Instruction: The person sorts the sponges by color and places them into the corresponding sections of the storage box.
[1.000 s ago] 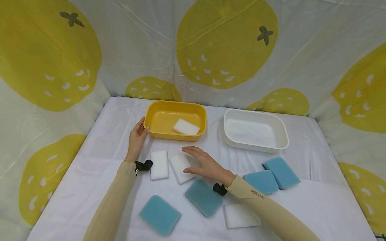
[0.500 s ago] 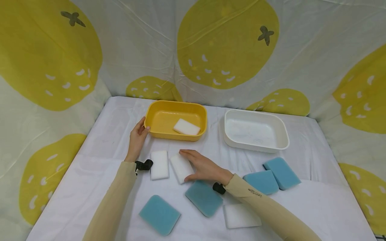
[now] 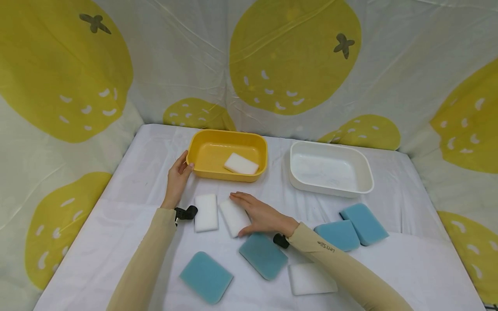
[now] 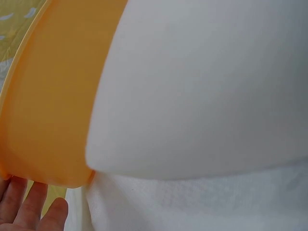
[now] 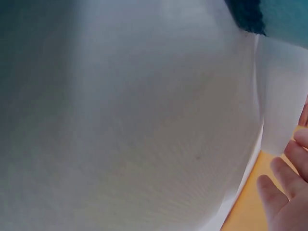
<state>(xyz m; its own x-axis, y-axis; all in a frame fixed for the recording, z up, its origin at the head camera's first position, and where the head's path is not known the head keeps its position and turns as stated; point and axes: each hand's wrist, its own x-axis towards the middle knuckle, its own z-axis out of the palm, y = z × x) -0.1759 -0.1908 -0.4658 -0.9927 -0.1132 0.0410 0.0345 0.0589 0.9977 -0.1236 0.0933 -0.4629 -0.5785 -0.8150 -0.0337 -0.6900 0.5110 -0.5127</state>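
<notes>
My left hand (image 3: 179, 179) holds the left end of the yellow tub (image 3: 229, 176), thumb at its front corner. In the left wrist view its fingers (image 4: 31, 202) lie against the tub's outer wall. A white sponge (image 3: 241, 164) rests inside the tub. My right hand (image 3: 262, 214) spans another white sponge (image 3: 232, 216) flat on the table, fingertips at its far end and thumb at its near end. The right wrist view shows the fingers (image 5: 288, 178) beside that sponge. A third white sponge (image 3: 206, 213) lies near my left wrist.
A white tub (image 3: 330, 188) stands at the back right. Blue sponges lie about: one (image 3: 206, 277) front left, one (image 3: 263, 256) under the right wrist, and two overlapping, one (image 3: 363, 224) at right. A white sponge (image 3: 311, 279) lies partly under the right sleeve.
My right hand has come down to the white sponge, with thumb and fingers spreading wider apart around it. The left hand stays at the yellow tub.
</notes>
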